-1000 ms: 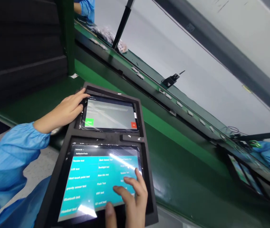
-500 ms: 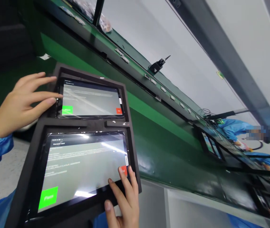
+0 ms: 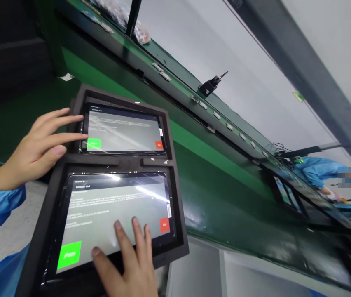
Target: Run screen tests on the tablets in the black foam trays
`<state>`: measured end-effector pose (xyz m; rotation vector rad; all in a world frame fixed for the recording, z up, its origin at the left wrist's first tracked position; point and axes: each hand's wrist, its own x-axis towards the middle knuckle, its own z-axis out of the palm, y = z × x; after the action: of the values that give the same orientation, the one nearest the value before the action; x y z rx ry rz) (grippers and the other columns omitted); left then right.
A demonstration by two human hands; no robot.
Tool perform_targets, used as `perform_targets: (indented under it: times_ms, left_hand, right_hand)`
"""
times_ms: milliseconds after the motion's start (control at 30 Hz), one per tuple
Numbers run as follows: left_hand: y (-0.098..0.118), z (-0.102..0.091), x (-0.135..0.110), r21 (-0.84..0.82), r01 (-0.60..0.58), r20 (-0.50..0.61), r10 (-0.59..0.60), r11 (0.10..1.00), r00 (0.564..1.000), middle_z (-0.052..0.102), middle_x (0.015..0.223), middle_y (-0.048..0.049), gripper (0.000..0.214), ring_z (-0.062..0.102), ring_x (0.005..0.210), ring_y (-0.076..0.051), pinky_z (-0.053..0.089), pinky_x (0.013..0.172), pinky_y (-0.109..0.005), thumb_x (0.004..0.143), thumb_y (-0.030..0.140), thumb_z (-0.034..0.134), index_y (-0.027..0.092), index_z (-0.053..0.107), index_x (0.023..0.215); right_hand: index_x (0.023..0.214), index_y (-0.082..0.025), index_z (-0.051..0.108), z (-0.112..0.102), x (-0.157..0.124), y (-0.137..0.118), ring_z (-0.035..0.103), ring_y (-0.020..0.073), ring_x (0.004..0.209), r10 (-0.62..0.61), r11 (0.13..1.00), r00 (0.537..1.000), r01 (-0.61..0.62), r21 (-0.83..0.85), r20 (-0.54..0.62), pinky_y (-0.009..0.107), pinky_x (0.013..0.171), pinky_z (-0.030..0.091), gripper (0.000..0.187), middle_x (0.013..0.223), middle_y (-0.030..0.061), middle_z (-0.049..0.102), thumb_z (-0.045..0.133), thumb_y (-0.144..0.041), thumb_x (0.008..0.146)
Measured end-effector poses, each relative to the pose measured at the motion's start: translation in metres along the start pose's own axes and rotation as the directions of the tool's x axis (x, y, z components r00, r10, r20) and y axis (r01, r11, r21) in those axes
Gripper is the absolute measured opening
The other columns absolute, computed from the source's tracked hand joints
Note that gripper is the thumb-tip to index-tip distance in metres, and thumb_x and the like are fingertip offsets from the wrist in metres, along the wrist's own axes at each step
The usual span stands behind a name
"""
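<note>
Two tablets lie screen up in a black foam tray (image 3: 178,173) with two compartments. The far tablet (image 3: 122,128) and the near tablet (image 3: 107,206) both show a version test page with a green Pass button and a red Fail button. My left hand (image 3: 39,144) is open at the far tablet's left edge, its index fingertip close to the green button; whether it touches cannot be made out. My right hand (image 3: 129,260) is open over the lower part of the near screen, fingers spread, thumb to the right of the green button.
A green conveyor line (image 3: 225,198) runs diagonally to the right. On its ledge sit a black plug adapter (image 3: 209,86) and several small connectors. Another tray with screens (image 3: 283,189) lies farther along, near a person in blue (image 3: 320,171). Plastic bags (image 3: 141,33) are at the top.
My right hand has moved left across the near tablet, away from the red button. My left hand's fingers have shifted down along the far tablet's left side toward its green button.
</note>
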<state>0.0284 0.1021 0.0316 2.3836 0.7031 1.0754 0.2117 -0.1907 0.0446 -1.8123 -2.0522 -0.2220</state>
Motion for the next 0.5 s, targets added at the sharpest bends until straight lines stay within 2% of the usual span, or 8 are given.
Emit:
perform_targets:
  times_ms: [67, 133, 200, 267, 333, 400, 467, 500]
  left_hand:
    - [0.002, 0.0, -0.003, -0.003, -0.007, 0.007, 0.007, 1.0, 1.0, 0.037, 0.155, 0.02, 0.044, 0.028, 0.149, -0.026, 0.018, 0.125, -0.05, 0.1, 0.034, 0.035, 0.055, 0.048, 0.136]
    - [0.004, -0.001, -0.007, 0.007, 0.002, 0.03, -0.002, 1.0, 1.0, 0.035, 0.156, 0.0213, 0.046, 0.026, 0.15, -0.027, 0.017, 0.126, -0.051, 0.098, 0.035, 0.035, 0.056, 0.045, 0.138]
    - [0.007, -0.002, -0.012, 0.019, 0.047, 0.044, -0.048, 0.999, 0.998, 0.031, 0.158, 0.0226, 0.049, 0.022, 0.152, -0.028, 0.015, 0.127, -0.053, 0.097, 0.036, 0.034, 0.057, 0.039, 0.142]
    - [0.011, -0.002, -0.021, 0.01, 0.154, 0.014, -0.154, 0.988, 0.988, 0.03, 0.158, 0.0234, 0.05, 0.019, 0.153, -0.028, 0.014, 0.128, -0.053, 0.097, 0.038, 0.033, 0.057, 0.035, 0.143]
    - [0.016, -0.002, -0.035, -0.045, 0.313, -0.031, -0.314, 0.949, 0.949, 0.033, 0.156, 0.0246, 0.047, 0.02, 0.153, -0.026, 0.013, 0.13, -0.052, 0.097, 0.041, 0.032, 0.06, 0.037, 0.141]
    - [0.02, 0.0, -0.053, -0.125, 0.457, 0.003, -0.461, 0.88, 0.888, 0.036, 0.153, 0.028, 0.044, 0.021, 0.153, -0.024, 0.012, 0.13, -0.049, 0.097, 0.044, 0.033, 0.065, 0.041, 0.134]
    - [0.024, 0.002, -0.075, -0.18, 0.546, 0.088, -0.539, 0.818, 0.838, 0.034, 0.152, 0.032, 0.043, 0.021, 0.153, -0.025, 0.01, 0.13, -0.048, 0.093, 0.048, 0.037, 0.071, 0.043, 0.129]
    - [0.025, 0.003, -0.086, -0.195, 0.567, 0.12, -0.555, 0.8, 0.823, 0.033, 0.152, 0.0332, 0.044, 0.02, 0.153, -0.027, 0.011, 0.129, -0.047, 0.09, 0.05, 0.039, 0.072, 0.043, 0.127]
  right_hand:
    - [0.127, -0.043, 0.064, 0.006, 0.012, -0.014, 0.037, 0.0339, 0.149, -0.062, 0.997, 0.998, 0.063, -0.043, 0.02, 0.062, 0.118, 0.035, 0.044, 0.15, -0.0024, 0.054, 0.074, -0.045, 0.085]
    - [0.123, -0.045, 0.066, 0.01, 0.019, -0.024, 0.039, 0.0321, 0.147, -0.084, 0.995, 0.995, 0.086, -0.045, 0.052, 0.061, 0.116, 0.038, 0.041, 0.149, -0.0049, 0.056, 0.076, -0.037, 0.084]
    - [0.116, -0.043, 0.069, 0.013, 0.02, -0.029, 0.041, 0.032, 0.146, -0.044, 0.999, 0.999, 0.044, -0.003, 0.007, 0.061, 0.116, 0.039, 0.032, 0.146, -0.006, 0.059, 0.073, -0.036, 0.085]
    - [0.117, -0.043, 0.069, 0.01, 0.014, -0.022, 0.041, 0.0322, 0.147, 0.053, 0.998, 0.994, -0.049, 0.047, -0.091, 0.059, 0.117, 0.04, 0.029, 0.143, -0.0052, 0.061, 0.071, -0.038, 0.088]
    - [0.132, -0.04, 0.062, 0.001, 0.007, 0.0, 0.036, 0.0329, 0.149, 0.151, 0.986, 0.979, -0.14, 0.091, -0.134, 0.056, 0.117, 0.041, 0.041, 0.146, 0.0001, 0.058, 0.065, -0.044, 0.092]
    - [0.151, -0.029, 0.044, -0.014, 0.003, 0.038, 0.032, 0.036, 0.151, 0.277, 0.955, 0.958, -0.266, 0.13, -0.078, 0.061, 0.116, 0.038, 0.059, 0.153, 0.0092, 0.05, 0.055, -0.048, 0.096]
    - [0.157, -0.018, 0.034, -0.028, 0.004, 0.081, 0.03, 0.0365, 0.151, 0.54, 0.838, 0.838, -0.529, 0.131, -0.071, 0.063, 0.115, 0.037, 0.064, 0.159, 0.016, 0.041, 0.048, -0.044, 0.1]
    - [0.153, -0.014, 0.04, -0.034, 0.006, 0.101, 0.034, 0.0373, 0.149, 0.623, 0.778, 0.782, -0.614, 0.128, -0.034, 0.062, 0.114, 0.038, 0.064, 0.157, 0.0188, 0.043, 0.049, -0.047, 0.099]
